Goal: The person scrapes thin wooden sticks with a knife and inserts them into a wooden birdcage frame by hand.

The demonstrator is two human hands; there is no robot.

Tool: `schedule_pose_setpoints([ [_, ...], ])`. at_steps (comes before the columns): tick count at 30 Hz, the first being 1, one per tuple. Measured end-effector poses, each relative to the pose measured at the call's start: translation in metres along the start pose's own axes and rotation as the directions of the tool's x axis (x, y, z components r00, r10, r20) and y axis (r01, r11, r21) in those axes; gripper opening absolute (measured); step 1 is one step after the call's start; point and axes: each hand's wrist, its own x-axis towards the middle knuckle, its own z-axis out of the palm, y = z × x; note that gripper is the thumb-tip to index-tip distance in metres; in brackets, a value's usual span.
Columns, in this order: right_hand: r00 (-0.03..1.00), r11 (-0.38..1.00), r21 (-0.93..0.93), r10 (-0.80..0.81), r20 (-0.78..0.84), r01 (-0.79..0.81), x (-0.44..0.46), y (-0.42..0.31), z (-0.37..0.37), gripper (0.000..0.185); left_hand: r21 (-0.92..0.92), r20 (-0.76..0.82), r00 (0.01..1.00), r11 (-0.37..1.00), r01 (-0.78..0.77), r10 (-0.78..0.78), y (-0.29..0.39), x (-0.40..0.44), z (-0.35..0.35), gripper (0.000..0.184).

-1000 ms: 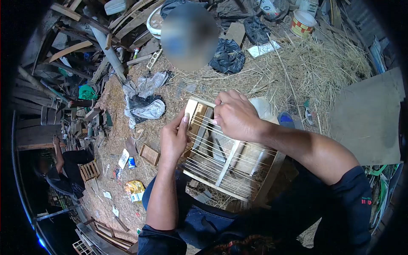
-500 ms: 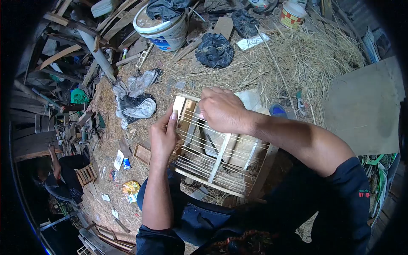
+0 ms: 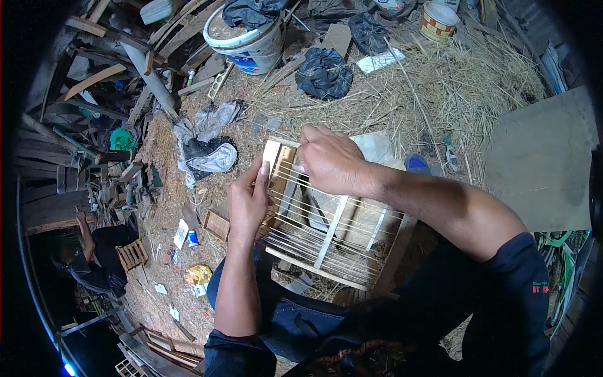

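A wooden cage frame (image 3: pixel 331 231) with many thin bars rests across my lap, tilted toward me. My left hand (image 3: pixel 246 204) grips its left end piece (image 3: pixel 272 152), thumb lying along the light wood and the other fingers behind it. Small holes show in the strip beside that thumb. At the far edge of the cage, my right hand (image 3: pixel 333 162) is closed with fingers curled, pinching one of the thin sticks near the left end; its fingertips are partly hidden. A flat slat crosses beneath the bars in the middle.
Straw and wood shavings cover the ground. Ahead lie a white bucket (image 3: pixel 245 47), a black plastic bag (image 3: pixel 323 74) and a dirty cloth (image 3: pixel 210 157). A small wooden box (image 3: pixel 217 225) lies left of the cage, a board (image 3: pixel 539 160) stands right. Another person (image 3: pixel 97 254) sits far left.
The whole view has shifted slightly to the right. Both hands keep nearly the same hold on the cage, with only a slight change at the right hand.
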Motion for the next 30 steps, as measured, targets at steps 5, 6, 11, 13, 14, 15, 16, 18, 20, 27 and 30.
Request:
schedule_pose_setpoints([
  [5,0.999,1.0,0.013,0.001,0.035,-0.002,0.003,0.002,0.003,0.018,0.046,-0.057,0.989,0.99,-0.134,0.136,-0.027,0.008,0.006,0.04],
  [6,0.999,1.0,0.017,0.009,0.045,-0.01,0.004,0.002,0.003,0.019,0.042,-0.059,0.991,0.992,-0.12,0.122,-0.027,0.007,0.006,0.04],
  [11,0.999,1.0,0.002,0.0,0.05,0.0,0.006,0.0,0.003,0.022,0.01,-0.052,0.993,0.995,-0.104,0.104,-0.022,0.006,0.006,0.041],
  [13,0.998,1.0,0.002,0.0,0.056,0.0,0.007,0.0,0.002,0.022,0.019,-0.043,0.996,0.997,-0.076,0.076,-0.015,0.004,0.005,0.042],
  [14,0.998,1.0,0.018,0.011,0.066,-0.012,0.007,-0.001,0.0,0.023,0.019,-0.046,0.996,0.997,-0.073,0.074,-0.014,0.003,0.004,0.042],
  [15,0.997,0.999,0.034,0.022,0.076,-0.024,0.007,-0.002,-0.001,0.024,0.018,-0.043,0.998,0.999,-0.049,0.049,-0.013,0.003,0.004,0.041],
  [16,0.997,0.999,0.034,0.021,0.076,-0.023,0.007,-0.002,0.0,0.024,0.017,-0.039,0.999,1.0,-0.025,0.026,-0.013,0.004,0.003,0.04],
  [18,0.998,1.0,0.002,0.006,0.064,-0.006,0.007,-0.001,0.002,0.025,-0.006,-0.052,0.997,0.998,-0.057,0.057,-0.017,0.004,0.006,0.04],
  [20,0.998,1.0,0.008,0.008,0.063,-0.009,0.007,-0.002,0.001,0.025,-0.029,-0.066,0.994,0.996,-0.09,0.088,-0.015,0.004,0.006,0.04],
  [27,0.999,1.0,-0.021,0.001,0.049,0.0,0.008,-0.002,0.004,0.023,-0.02,-0.043,0.998,0.999,-0.045,0.044,-0.009,0.001,0.004,0.04],
  [30,0.999,1.0,-0.024,-0.002,0.037,0.003,0.007,-0.004,0.003,0.022,0.009,-0.033,0.996,0.997,-0.077,0.077,-0.02,0.005,0.005,0.04],
])
